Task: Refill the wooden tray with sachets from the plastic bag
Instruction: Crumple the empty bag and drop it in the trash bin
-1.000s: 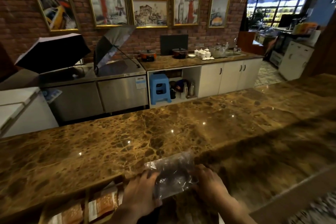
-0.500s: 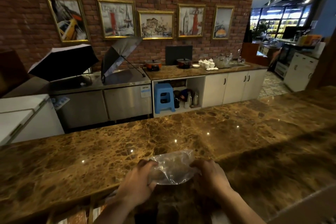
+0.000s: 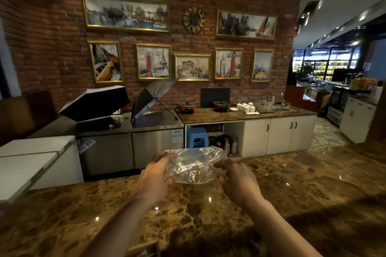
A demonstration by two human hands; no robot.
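Observation:
A clear, crumpled plastic bag [image 3: 193,165] is held up over the brown marble counter [image 3: 282,194], stretched between both hands. My left hand [image 3: 155,175] grips its left edge and my right hand [image 3: 238,179] grips its right edge. I cannot make out any sachets inside the bag. A corner of the wooden tray [image 3: 146,249] shows at the bottom edge below my left forearm; its contents are out of view.
Beyond the counter stand a steel fridge unit [image 3: 129,131] with two open umbrellas on it, a blue stool [image 3: 197,136], white cabinets [image 3: 279,133] with pots and cups on top, and a white chest freezer [image 3: 31,162] at left.
Both hands have lifted the bag up and away from the counter's near edge. The camera has tilted up, so the tray with sachets has almost left view.

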